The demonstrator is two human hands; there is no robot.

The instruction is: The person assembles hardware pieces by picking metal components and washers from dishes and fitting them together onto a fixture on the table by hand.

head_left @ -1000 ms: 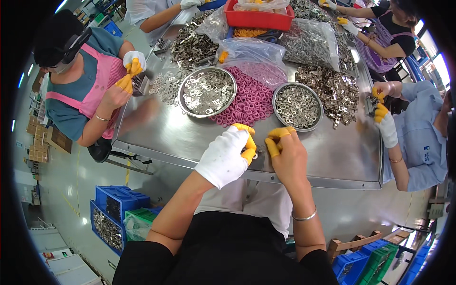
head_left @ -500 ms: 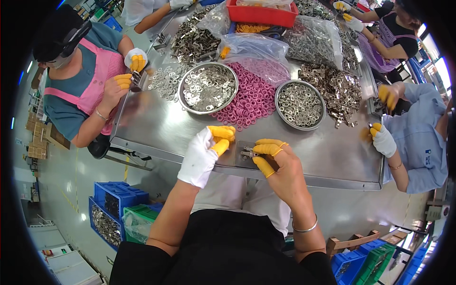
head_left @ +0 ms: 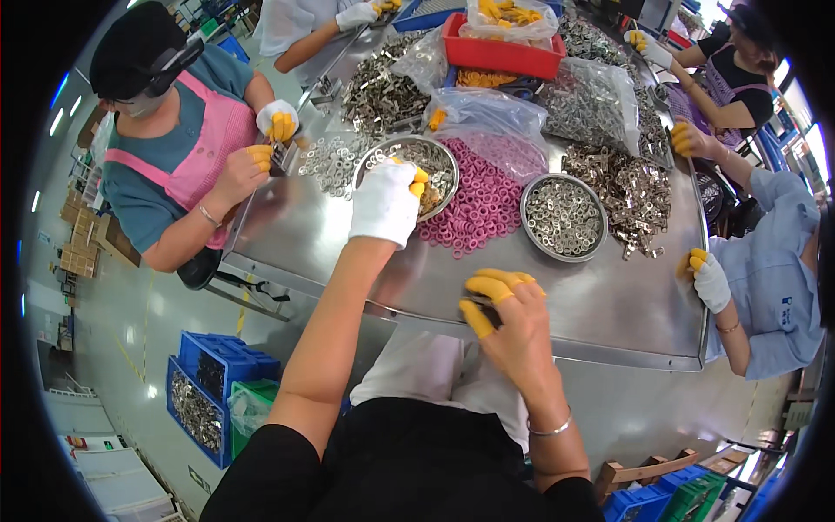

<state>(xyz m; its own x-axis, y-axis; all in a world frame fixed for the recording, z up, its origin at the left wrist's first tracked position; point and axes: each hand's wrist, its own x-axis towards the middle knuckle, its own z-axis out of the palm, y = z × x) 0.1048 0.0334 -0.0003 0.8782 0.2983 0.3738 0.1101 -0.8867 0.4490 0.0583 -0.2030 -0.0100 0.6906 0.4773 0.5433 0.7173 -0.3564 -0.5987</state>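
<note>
While the gloved left hand [head_left: 385,202] reaches into a metal bowl [head_left: 406,175] of small rings, fingers curled, the right hand [head_left: 513,317] pinches a small part; what it is cannot be told.

On the steel desk [head_left: 626,313] a heap of pink rings [head_left: 483,204] lies between two round metal bowls, and the right bowl [head_left: 564,217] is full of small metal rings, with a pile of metal clips [head_left: 631,187] touching it on the right. Behind them stand a red tray [head_left: 500,52] and clear plastic bags of metal parts [head_left: 591,91]. On the floor at the left, blue crates [head_left: 213,387] hold more metal parts, and a green crate [head_left: 252,404] stands just beside them.
</note>
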